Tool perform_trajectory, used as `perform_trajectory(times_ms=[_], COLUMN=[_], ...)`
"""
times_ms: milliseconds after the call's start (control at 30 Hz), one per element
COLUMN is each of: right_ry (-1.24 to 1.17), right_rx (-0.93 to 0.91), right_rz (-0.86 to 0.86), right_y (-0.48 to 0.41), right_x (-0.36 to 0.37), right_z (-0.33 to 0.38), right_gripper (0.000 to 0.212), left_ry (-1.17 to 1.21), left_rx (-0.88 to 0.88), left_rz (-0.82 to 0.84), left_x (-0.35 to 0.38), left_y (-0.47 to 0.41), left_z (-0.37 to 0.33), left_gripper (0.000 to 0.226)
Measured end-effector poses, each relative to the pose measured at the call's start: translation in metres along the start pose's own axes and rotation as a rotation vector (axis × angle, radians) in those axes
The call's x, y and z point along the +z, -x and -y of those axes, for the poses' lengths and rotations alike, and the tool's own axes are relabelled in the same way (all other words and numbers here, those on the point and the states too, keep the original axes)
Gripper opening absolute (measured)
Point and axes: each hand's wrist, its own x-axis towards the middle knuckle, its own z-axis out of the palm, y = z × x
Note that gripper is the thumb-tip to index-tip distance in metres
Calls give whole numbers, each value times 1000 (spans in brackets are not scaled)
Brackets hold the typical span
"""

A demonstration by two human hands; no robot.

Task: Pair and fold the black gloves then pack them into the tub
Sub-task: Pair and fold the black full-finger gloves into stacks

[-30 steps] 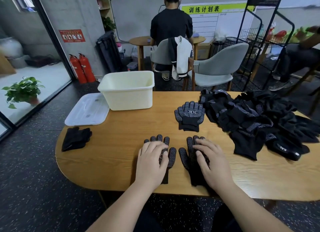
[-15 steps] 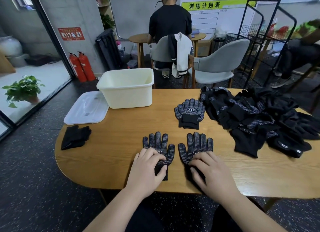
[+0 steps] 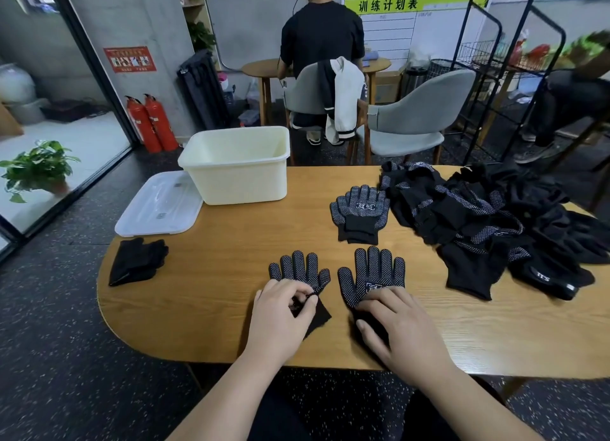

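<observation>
Two black dotted gloves lie flat side by side near the table's front edge, fingers pointing away. My left hand [image 3: 284,312] pinches the cuff of the left glove [image 3: 298,270] and lifts its edge. My right hand [image 3: 392,325] rests on the cuff of the right glove [image 3: 374,275], fingers curled over it. A folded pair of dotted gloves [image 3: 359,213] lies further back. A big pile of black gloves [image 3: 488,219] covers the table's right side. The cream tub [image 3: 237,166] stands at the back left, with nothing visible inside.
A clear lid [image 3: 158,206] lies beside the tub at the table's left end, and a plain black glove bundle [image 3: 135,261] sits near the left edge. Grey chairs [image 3: 409,117], a black wire rack [image 3: 495,61] and a seated person stand beyond the wooden table [image 3: 231,275].
Both hands slid back from the gloves' palms to the cuffs, uncovering the fingers. My left hand now pinches its glove's cuff and lifts it.
</observation>
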Motion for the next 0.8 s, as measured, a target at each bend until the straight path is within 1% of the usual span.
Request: perform_trajectory(times_ms=[100, 233, 300, 333, 433, 600, 667, 800], right_ry=[-6, -17, -56, -73, -106, -223, -244, -307], right_rx=[0, 49, 86, 102, 146, 268, 308, 325], right_rz=[10, 47, 51, 41, -7, -73, -75, -57], right_y=[-4, -13, -19, -22, -28, -35, -38, -49], right_x=[-1, 3, 10, 14, 21, 3, -12, -48], right_z=[1, 19, 33, 39, 50, 49, 45, 36], right_gripper=[34, 50, 52, 49, 29, 13, 13, 15], left_ry=[95, 121, 148, 161, 192, 214, 199, 140], left_rx=[-46, -51, -62, -66, -73, -58, -41, 14], left_rz=[-8, 3, 2, 1, -4, -8, -1, 30], left_x=[-5, -5, -6, -7, -8, -8, -9, -11], left_y=[2, 2, 2, 2, 3, 2, 2, 5], left_z=[1, 1, 2, 2, 2, 2, 1, -4], left_gripper=[12, 12, 13, 13, 12, 13, 13, 17])
